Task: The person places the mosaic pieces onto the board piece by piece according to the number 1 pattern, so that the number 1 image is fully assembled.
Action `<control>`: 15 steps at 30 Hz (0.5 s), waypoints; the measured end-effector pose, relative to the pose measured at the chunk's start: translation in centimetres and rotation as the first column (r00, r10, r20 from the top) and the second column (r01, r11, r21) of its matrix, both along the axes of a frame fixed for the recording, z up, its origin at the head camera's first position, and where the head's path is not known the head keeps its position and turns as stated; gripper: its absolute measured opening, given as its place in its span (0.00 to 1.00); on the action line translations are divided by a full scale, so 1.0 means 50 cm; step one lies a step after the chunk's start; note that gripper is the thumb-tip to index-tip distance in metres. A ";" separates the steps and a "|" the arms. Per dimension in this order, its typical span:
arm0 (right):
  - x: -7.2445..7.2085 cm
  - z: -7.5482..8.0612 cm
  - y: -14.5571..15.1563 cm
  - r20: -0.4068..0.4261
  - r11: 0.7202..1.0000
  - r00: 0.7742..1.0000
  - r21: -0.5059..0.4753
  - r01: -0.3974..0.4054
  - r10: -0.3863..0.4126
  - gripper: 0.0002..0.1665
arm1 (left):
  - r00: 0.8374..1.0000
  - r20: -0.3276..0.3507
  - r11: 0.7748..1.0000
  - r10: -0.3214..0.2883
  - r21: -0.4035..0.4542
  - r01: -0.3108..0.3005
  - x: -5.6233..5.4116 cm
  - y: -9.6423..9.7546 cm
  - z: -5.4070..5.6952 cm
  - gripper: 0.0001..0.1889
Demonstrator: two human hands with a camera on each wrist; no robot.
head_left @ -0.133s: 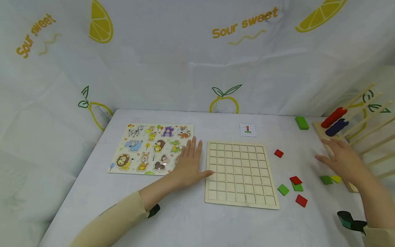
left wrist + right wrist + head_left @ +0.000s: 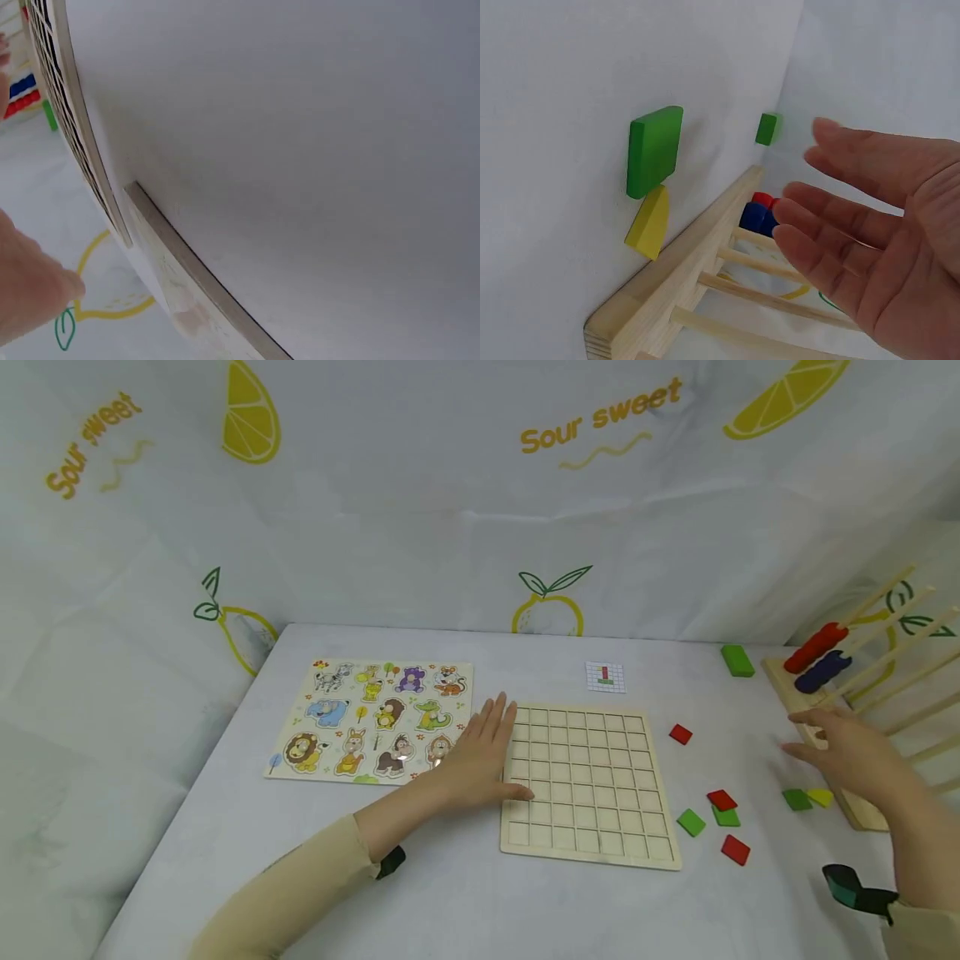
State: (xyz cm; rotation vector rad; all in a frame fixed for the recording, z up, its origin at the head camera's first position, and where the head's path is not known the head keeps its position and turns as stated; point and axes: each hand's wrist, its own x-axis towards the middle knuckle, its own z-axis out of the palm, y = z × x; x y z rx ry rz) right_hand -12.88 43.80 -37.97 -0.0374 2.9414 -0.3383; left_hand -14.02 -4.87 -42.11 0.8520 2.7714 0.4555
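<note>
My left hand (image 2: 480, 764) is over the gap between the animal puzzle board (image 2: 295, 770) and the wooden grid board (image 2: 588, 860). Its fingers are straight and hold nothing, and the thumb reaches over the grid board's left edge; contact with the board is unclear. Empty, with fingers loosely bent, my right hand (image 2: 885, 240) hovers beside the wooden rod stand (image 2: 697, 277). A green square tile (image 2: 654, 154) and a yellow piece (image 2: 651, 225) lie on the table by the stand's base.
Several red and green tiles lie right of the grid board, among them a red tile (image 2: 736, 850) and a green tile (image 2: 691, 822). Behind the board is a small pattern card (image 2: 615, 681). A green block (image 2: 738, 661) sits near the stand's red beads (image 2: 816, 648) and blue beads (image 2: 822, 672).
My left hand has moved right, from the puzzle board's edge onto the grid board's left edge. My right hand has shifted slightly right and toward me.
</note>
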 end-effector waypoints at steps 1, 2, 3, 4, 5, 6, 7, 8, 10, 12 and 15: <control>-0.001 0.002 0.007 0.030 1.000 0.999 -0.008 -0.015 0.016 0.33 | 0.999 0.022 1.000 -0.030 0.003 0.030 -0.005 0.005 0.002 0.67; -0.001 0.003 0.014 0.059 1.000 0.998 -0.014 -0.028 0.029 0.31 | 0.997 0.045 0.998 -0.056 0.002 0.055 -0.011 0.009 0.002 0.69; -0.002 0.002 0.021 0.085 0.999 0.996 -0.024 -0.039 0.041 0.28 | 0.995 0.072 0.997 -0.073 0.004 0.073 -0.016 0.013 0.002 0.70; -0.001 0.001 0.026 0.111 0.998 0.993 -0.033 -0.046 0.049 0.26 | 0.991 0.103 0.996 -0.085 0.007 0.084 -0.021 0.015 0.000 0.71; 0.000 -0.001 0.032 0.133 0.998 0.989 -0.044 -0.053 0.058 0.24 | 0.987 0.134 0.996 -0.093 0.011 0.092 -0.024 0.017 -0.002 0.71; 0.002 -0.004 0.037 0.148 0.997 0.987 -0.053 -0.058 0.065 0.22 | 0.982 0.158 0.995 -0.099 0.011 0.099 -0.027 0.018 -0.006 0.72; 0.003 -0.007 0.042 0.162 0.996 0.984 -0.060 -0.063 0.071 0.20 | 0.977 0.184 0.994 -0.105 0.009 0.105 -0.029 0.020 -0.009 0.72; 0.005 -0.010 0.045 0.176 0.996 0.982 -0.061 -0.064 0.074 0.19 | 0.973 0.199 0.993 -0.113 0.003 0.115 -0.030 0.020 -0.012 0.72; 0.008 -0.017 0.051 0.200 0.996 0.976 -0.063 -0.070 0.082 0.18 | 0.968 0.215 0.991 -0.128 -0.016 0.135 -0.031 0.021 -0.018 0.72; 0.011 -0.023 0.053 0.219 0.996 0.972 -0.058 -0.072 0.082 0.19 | 0.966 0.211 0.987 -0.146 -0.039 0.158 -0.031 0.023 -0.020 0.73; 0.013 -0.030 0.053 0.245 0.997 0.966 -0.042 -0.068 0.076 0.19 | 0.968 0.191 0.981 -0.161 -0.078 0.179 -0.030 0.025 -0.019 0.73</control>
